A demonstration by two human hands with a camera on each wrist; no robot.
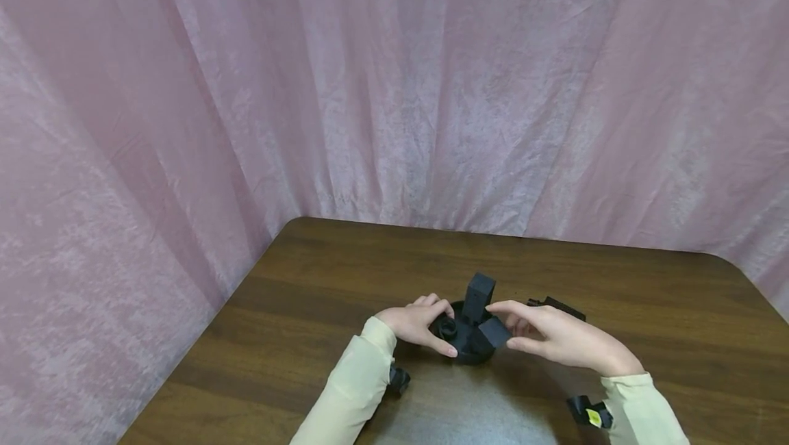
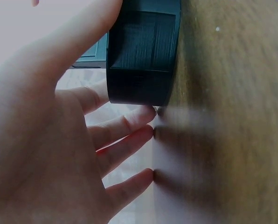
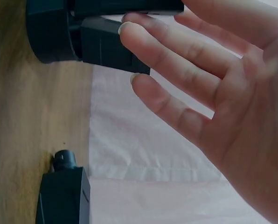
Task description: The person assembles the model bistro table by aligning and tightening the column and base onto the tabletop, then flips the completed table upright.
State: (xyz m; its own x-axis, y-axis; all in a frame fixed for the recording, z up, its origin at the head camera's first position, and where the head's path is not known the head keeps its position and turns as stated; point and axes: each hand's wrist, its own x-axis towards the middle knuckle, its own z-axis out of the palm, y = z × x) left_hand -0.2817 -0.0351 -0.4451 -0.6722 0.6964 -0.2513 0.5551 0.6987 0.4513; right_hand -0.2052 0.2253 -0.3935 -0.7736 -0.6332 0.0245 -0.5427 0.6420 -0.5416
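Observation:
A round black base (image 1: 474, 357) with a low wall stands on the table, also close up in the left wrist view (image 2: 141, 56). My left hand (image 1: 422, 325) grips its left side, thumb in front and fingers spread behind, several fingertips down at the tabletop. A black block (image 1: 479, 294) rises upright from the base; a second, slanted block (image 1: 494, 333) leans right. A dark rounded piece (image 1: 445, 326) sits inside by the left hand. My right hand (image 1: 567, 339) holds the slanted block between thumb and fingers, its index fingertip near the upright block. The thumb's contact is hidden in the right wrist view.
Behind the right hand a black boxy part (image 1: 564, 309) with a short round end lies on the brown wooden table (image 1: 308, 335). Pink curtains (image 1: 394, 89) hang along the table's far and left edges. Wrist cameras sit under both sleeves.

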